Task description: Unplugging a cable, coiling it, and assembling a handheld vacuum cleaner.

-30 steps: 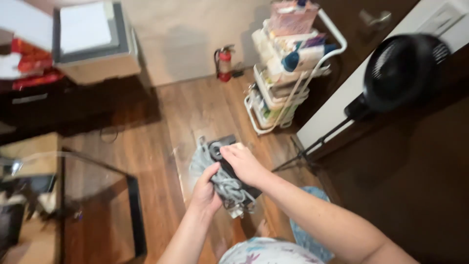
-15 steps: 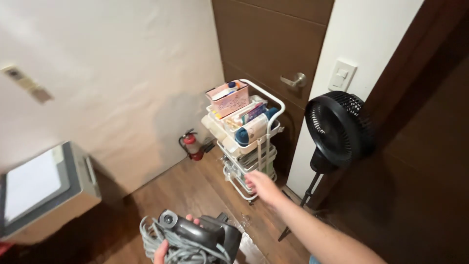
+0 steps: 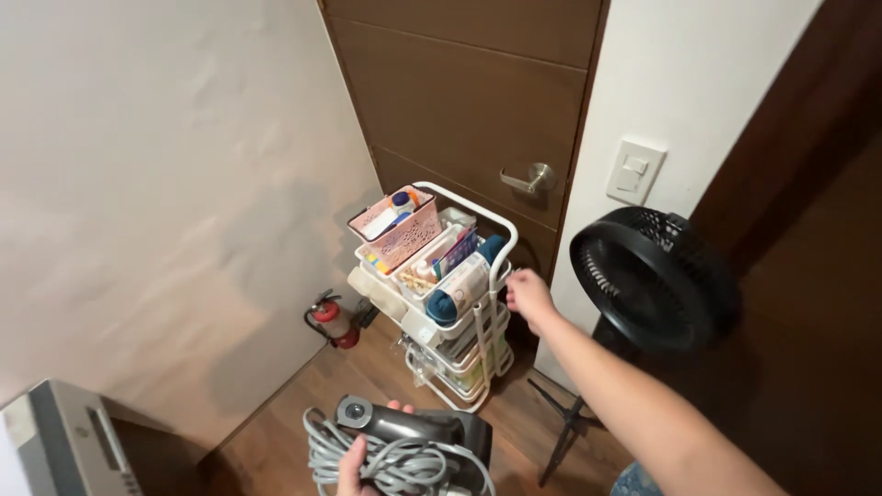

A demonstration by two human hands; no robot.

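A: Largest first. A dark wooden door (image 3: 478, 101) with a lever handle (image 3: 528, 177) fills the background; a black standing fan (image 3: 650, 278) stands to its right, below a wall switch (image 3: 634, 171).

B: Then the white tiered cart (image 3: 464, 321), loaded with a pink basket (image 3: 397, 230), bottles and tubes. A red fire extinguisher (image 3: 326, 320) sits on the floor at the wall to its left.

A: The right hand (image 3: 530, 296) reaches out just beside the cart's curved handle bar (image 3: 501, 241), fingers loosely curled; whether they touch the bar cannot be told.

B: The left hand (image 3: 360, 459), at the bottom edge, grips a dark handheld appliance (image 3: 418, 432) with its grey cord (image 3: 386, 464) bundled around it. Only fingertips show, closed over the bundle.

A: Risks, as a judgement: a one-handed hold on a loose coil may let loops slip and dangle, or the appliance drop.

B: A tug on the top-heavy cart could tip bottles out, or swing it into the fan's legs.
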